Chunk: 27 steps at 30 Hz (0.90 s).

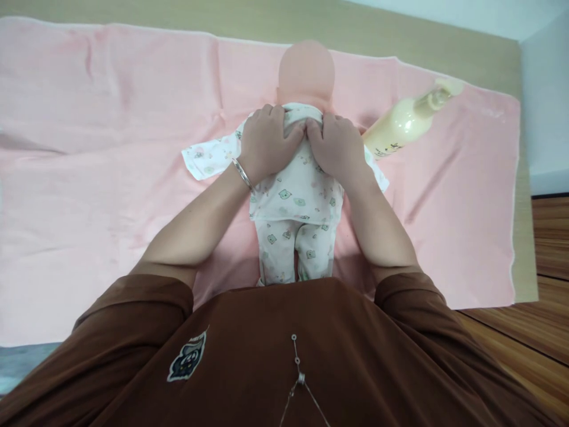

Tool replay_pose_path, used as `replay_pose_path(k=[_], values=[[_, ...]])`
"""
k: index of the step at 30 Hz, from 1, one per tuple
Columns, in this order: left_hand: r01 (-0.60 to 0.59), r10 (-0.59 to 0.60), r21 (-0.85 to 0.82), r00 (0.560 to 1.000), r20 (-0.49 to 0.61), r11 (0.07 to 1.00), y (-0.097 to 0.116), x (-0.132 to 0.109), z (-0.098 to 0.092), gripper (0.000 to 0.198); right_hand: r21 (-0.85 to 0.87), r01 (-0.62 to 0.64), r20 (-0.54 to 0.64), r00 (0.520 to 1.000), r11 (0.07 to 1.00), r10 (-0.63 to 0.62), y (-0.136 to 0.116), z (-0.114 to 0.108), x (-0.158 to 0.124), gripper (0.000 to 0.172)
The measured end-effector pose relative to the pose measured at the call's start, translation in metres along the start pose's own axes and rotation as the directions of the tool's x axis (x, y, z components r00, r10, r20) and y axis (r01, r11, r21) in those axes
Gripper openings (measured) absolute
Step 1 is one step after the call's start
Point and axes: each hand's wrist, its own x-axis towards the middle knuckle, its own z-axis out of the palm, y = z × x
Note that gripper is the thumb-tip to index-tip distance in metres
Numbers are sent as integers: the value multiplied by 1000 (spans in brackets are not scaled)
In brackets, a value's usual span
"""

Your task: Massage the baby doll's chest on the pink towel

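A baby doll (306,74) with a smooth bare head lies with its head at the far side; no facial features show. It wears a white printed top (296,190) and matching trousers (278,249). My left hand (267,139) rests on the doll's upper back by its left-side shoulder in view, thumb spread inward. Mirroring it, my right hand (338,142) lies on the other shoulder. Both thumbs almost meet at the middle below the collar, and the fingertips bend over the shoulders, partly hidden. The doll's feet are hidden by my brown shirt.
A pale yellow pump bottle (402,121) lies on its side right of the doll, close to my right hand. Underneath is a pink cloth (146,124) spread over a wooden table (527,249). Brown wooden boards (551,237) show beyond the right edge.
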Motion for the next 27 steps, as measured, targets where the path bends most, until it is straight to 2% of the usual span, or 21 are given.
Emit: replay_pose_path(k=[6,12,17,21,24,27], values=[[16,-11,92,998,-61,996,0,2,7,24,16,-35,-9,999,999,35,-1,5,1,40],[1,10,118,996,-88,993,-1,3,9,25,120,-71,2,997,990,72,4,10,3,38],[8,-3,39,993,-122,999,-2,1,7,23,80,-77,-36,996,994,80,4,11,3,39],[-83,67,-66,972,-224,994,-6,-5,7,14,44,-72,-151,986,996,78,1,8,-1,34],[-127,101,-70,948,-301,989,-11,-5,11,5,94,26,-244,970,995,-2,-5,-6,-11,24],[-136,117,-28,926,-359,990,-13,-3,17,6,130,257,-296,932,958,-210,-14,-26,-28,21]])
